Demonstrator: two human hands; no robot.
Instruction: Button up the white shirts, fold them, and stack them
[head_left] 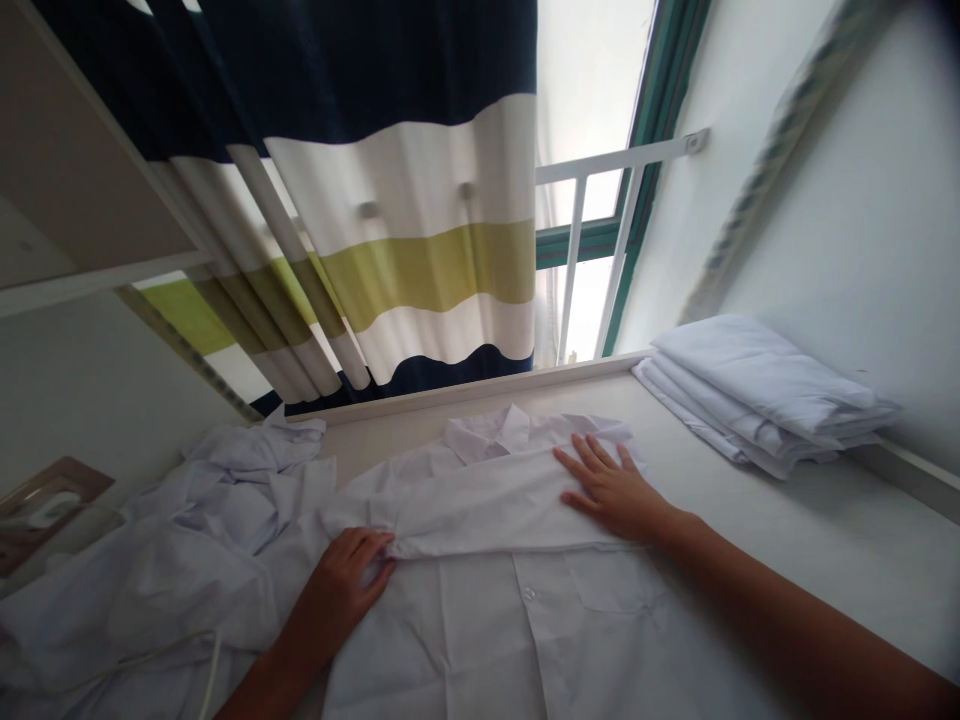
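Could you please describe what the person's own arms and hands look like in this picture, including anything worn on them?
Both arms are bare as far as the picture shows: no sleeves, gloves or watch. The left hand and right hand carry no rings or bracelets that I can make out. Fingernails look short and unpainted, though the picture is too soft to be sure. No markings are visible on either forearm.

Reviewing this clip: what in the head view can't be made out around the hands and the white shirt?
- White shirt: its hem is cut off by the bottom edge.
- Left hand: its fingers curl on the folded sleeve; whether they pinch it is unclear.
- Crumpled white clothes: how many is unclear, folds overlap.
- Tan object: blurred, cut by the left edge.
- Right hand: the palm hides the cloth beneath.
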